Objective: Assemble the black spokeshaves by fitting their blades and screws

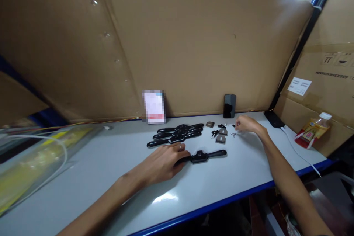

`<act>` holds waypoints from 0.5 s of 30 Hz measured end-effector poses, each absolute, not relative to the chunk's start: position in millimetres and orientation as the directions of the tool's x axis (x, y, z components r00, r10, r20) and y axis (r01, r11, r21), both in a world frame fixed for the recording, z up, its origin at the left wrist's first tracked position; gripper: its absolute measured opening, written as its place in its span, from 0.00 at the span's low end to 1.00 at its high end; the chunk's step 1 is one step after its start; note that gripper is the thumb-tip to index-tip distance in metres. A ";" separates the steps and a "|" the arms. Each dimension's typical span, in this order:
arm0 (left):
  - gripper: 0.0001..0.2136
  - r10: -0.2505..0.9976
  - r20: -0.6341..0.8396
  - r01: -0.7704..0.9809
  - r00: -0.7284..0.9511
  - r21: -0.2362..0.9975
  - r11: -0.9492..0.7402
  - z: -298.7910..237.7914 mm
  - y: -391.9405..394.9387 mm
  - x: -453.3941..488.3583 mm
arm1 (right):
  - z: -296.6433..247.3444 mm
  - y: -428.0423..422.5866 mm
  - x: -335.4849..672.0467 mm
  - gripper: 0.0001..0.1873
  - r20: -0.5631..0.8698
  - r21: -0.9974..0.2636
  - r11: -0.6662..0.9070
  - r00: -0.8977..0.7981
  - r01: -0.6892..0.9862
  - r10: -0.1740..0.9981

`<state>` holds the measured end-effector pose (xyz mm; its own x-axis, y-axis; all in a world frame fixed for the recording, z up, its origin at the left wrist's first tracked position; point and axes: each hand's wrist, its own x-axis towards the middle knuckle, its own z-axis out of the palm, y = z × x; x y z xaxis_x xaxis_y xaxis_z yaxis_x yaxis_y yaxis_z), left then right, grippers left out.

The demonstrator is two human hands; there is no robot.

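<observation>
My left hand (168,158) is closed around one handle of a black spokeshave body (199,156), whose other handle points right along the table. Behind it lie several more black spokeshave bodies (179,131), close together. My right hand (246,124) is farther back, with its fingers pinched at the right end of the small parts. A small dark bit shows at its fingertips, too small to name. Nearby lie grey slotted blades (220,139), black cap pieces (215,132) and little silver screws (233,134).
A dark phone (229,106) and a blurred card (154,107) lean against the cardboard wall (193,44). Right of my arm are a black power bank (274,119) with a white cable (294,149) and a bottle (313,131). Yellow plastic packaging (35,166) covers the table's left side.
</observation>
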<state>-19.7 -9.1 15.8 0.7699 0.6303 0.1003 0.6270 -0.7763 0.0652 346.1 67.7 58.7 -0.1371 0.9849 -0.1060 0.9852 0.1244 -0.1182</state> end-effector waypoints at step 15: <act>0.15 0.626 0.122 0.618 0.770 0.105 -0.779 16.0 -9.5 -20.5 | 47.0 66.6 324.9 0.04 -0.253 -0.103 0.177 -0.198 0.979 0.947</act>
<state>-20.5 -9.5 16.0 0.7698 0.6264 0.1224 0.6175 -0.7795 0.1051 324.9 66.6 47.0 -0.1975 0.9471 -0.2531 0.9789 0.1767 -0.1027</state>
